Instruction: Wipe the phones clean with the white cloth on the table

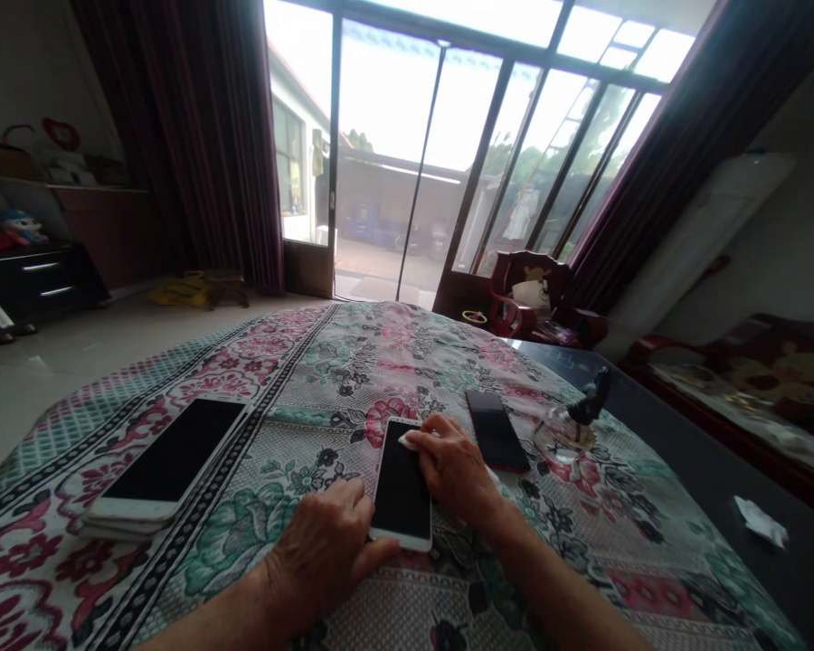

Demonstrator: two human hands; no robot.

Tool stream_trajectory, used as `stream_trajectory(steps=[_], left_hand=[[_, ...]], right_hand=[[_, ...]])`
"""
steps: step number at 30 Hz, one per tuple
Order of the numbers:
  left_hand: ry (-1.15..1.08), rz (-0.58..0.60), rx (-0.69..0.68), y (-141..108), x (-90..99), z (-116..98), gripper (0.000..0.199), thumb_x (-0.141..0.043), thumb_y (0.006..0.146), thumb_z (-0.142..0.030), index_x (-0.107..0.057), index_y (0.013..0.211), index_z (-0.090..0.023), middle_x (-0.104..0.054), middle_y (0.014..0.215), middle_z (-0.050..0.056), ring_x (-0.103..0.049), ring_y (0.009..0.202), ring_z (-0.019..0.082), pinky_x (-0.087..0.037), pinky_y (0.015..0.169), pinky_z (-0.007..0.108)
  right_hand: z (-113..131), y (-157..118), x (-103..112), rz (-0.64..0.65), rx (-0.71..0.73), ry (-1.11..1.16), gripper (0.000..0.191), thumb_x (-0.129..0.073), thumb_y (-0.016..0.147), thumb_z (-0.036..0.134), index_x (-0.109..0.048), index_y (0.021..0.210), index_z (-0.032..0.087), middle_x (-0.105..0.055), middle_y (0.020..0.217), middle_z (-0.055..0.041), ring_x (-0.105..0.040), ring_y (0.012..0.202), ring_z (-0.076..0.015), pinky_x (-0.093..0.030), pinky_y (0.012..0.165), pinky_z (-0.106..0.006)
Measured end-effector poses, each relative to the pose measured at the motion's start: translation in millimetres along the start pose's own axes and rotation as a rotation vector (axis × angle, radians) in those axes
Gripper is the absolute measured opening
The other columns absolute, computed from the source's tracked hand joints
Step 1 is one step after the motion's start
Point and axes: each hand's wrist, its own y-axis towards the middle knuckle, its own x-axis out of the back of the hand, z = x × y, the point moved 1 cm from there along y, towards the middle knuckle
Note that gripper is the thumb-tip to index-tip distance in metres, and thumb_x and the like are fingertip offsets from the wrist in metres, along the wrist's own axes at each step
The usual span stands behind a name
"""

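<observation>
A white-framed phone with a dark screen [402,497] lies on the flowered cloth [298,452]. My left hand [332,538] is at its lower left edge, thumb along the bottom and fingers curled, gripping it. My right hand [451,466] pinches a small white wipe [408,439] against the upper part of the screen. To the left sits a stack of white phones [169,457], the top one screen up. A dark phone with a red edge [495,429] lies right of my right hand. Further right stands a clear bottle with a black pump top [566,434].
A crumpled white tissue [760,522] lies on a dark surface [712,479] at the right. Beyond the cloth are a carved wooden chair [529,294], glass doors [393,163] and dark curtains [190,136]. A black cabinet [41,280] stands at the far left.
</observation>
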Motion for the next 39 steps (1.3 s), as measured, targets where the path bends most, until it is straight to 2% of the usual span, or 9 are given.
stream_trajectory(steps=[6, 10, 15, 18, 21, 24, 31, 35, 39], left_hand=[[0.011, -0.014, -0.010, -0.7, -1.2, 1.1, 0.022, -0.065, 0.079, -0.036, -0.058, 0.071, -0.017, -0.061, 0.072, 0.004, -0.060, 0.067, 0.020, -0.048, 0.057, 0.028], [0.008, -0.008, -0.016, -0.6, -0.6, 0.2, 0.021, -0.064, 0.080, -0.035, -0.058, 0.071, -0.017, -0.061, 0.072, 0.004, -0.060, 0.066, 0.019, -0.047, 0.057, 0.027], [0.017, 0.006, -0.009, 0.8, 0.1, -0.2, 0.023, -0.066, 0.079, -0.037, -0.058, 0.071, -0.017, -0.061, 0.073, 0.005, -0.061, 0.067, 0.021, -0.048, 0.056, 0.029], [0.010, 0.003, -0.027, 0.6, -0.6, -0.1, 0.021, -0.066, 0.080, -0.035, -0.058, 0.072, -0.017, -0.061, 0.072, 0.004, -0.062, 0.068, 0.021, -0.049, 0.057, 0.030], [0.023, -0.006, -0.029, -0.3, -1.7, -0.5, 0.023, -0.065, 0.082, -0.036, -0.058, 0.072, -0.016, -0.061, 0.073, 0.004, -0.062, 0.067, 0.021, -0.050, 0.056, 0.030], [0.022, 0.003, -0.015, -0.6, -1.4, -1.5, 0.025, -0.064, 0.083, -0.037, -0.058, 0.071, -0.016, -0.061, 0.073, 0.005, -0.063, 0.067, 0.022, -0.051, 0.055, 0.032], [0.016, 0.050, 0.003, -0.1, 0.5, -1.5, 0.021, -0.063, 0.083, -0.035, -0.060, 0.073, -0.017, -0.062, 0.075, 0.006, -0.063, 0.070, 0.023, -0.051, 0.059, 0.032], [0.042, 0.021, -0.011, -1.1, -3.7, 1.2, 0.027, -0.061, 0.084, -0.041, -0.060, 0.073, -0.017, -0.062, 0.074, 0.005, -0.063, 0.067, 0.022, -0.049, 0.057, 0.030], [0.040, 0.000, -0.027, -0.5, -6.5, 3.3, 0.032, -0.056, 0.086, -0.046, -0.059, 0.071, -0.018, -0.061, 0.072, 0.005, -0.062, 0.066, 0.022, -0.048, 0.056, 0.030]], right_hand=[[38.4, -37.1, 11.3, 0.151, 0.154, 0.083, 0.024, -0.048, 0.083, 0.013, -0.066, 0.095, 0.024, -0.053, 0.090, -0.0039, -0.049, 0.084, -0.0173, -0.040, 0.079, -0.032], [38.1, -47.6, 15.2, 0.169, 0.167, 0.123, 0.027, -0.049, 0.083, 0.014, -0.066, 0.099, 0.027, -0.055, 0.093, -0.0039, -0.050, 0.086, -0.0175, -0.041, 0.079, -0.032], [2.4, -20.7, 8.8, 0.040, 0.077, 0.033, 0.032, -0.044, 0.087, 0.011, -0.067, 0.102, 0.026, -0.055, 0.096, -0.0043, -0.051, 0.089, -0.0170, -0.041, 0.081, -0.032], [-13.8, 1.5, 4.3, 0.014, 0.010, -0.005, 0.029, -0.046, 0.087, 0.012, -0.068, 0.102, 0.024, -0.056, 0.095, -0.0043, -0.051, 0.088, -0.0163, -0.041, 0.082, -0.031], [-18.9, 16.5, 2.3, 0.003, -0.051, -0.043, 0.027, -0.048, 0.088, 0.013, -0.069, 0.099, 0.023, -0.056, 0.094, -0.0046, -0.051, 0.089, -0.0164, -0.040, 0.084, -0.030], [-16.3, 18.0, 2.9, 0.000, -0.075, -0.081, 0.026, -0.048, 0.088, 0.014, -0.069, 0.100, 0.024, -0.056, 0.094, -0.0047, -0.050, 0.090, -0.0171, -0.039, 0.084, -0.030], [9.6, -27.9, 11.6, 0.060, 0.045, -0.022, 0.030, -0.046, 0.086, 0.011, -0.064, 0.105, 0.024, -0.053, 0.098, -0.0051, -0.048, 0.089, -0.0175, -0.039, 0.080, -0.031], [29.1, -60.2, 18.6, 0.142, 0.118, 0.054, 0.027, -0.045, 0.085, 0.012, -0.063, 0.101, 0.024, -0.053, 0.095, -0.0052, -0.048, 0.087, -0.0181, -0.040, 0.078, -0.033], [32.7, -69.3, 19.6, 0.161, 0.163, 0.099, 0.027, -0.045, 0.083, 0.013, -0.064, 0.099, 0.024, -0.054, 0.093, -0.0053, -0.048, 0.086, -0.0183, -0.040, 0.077, -0.034]])
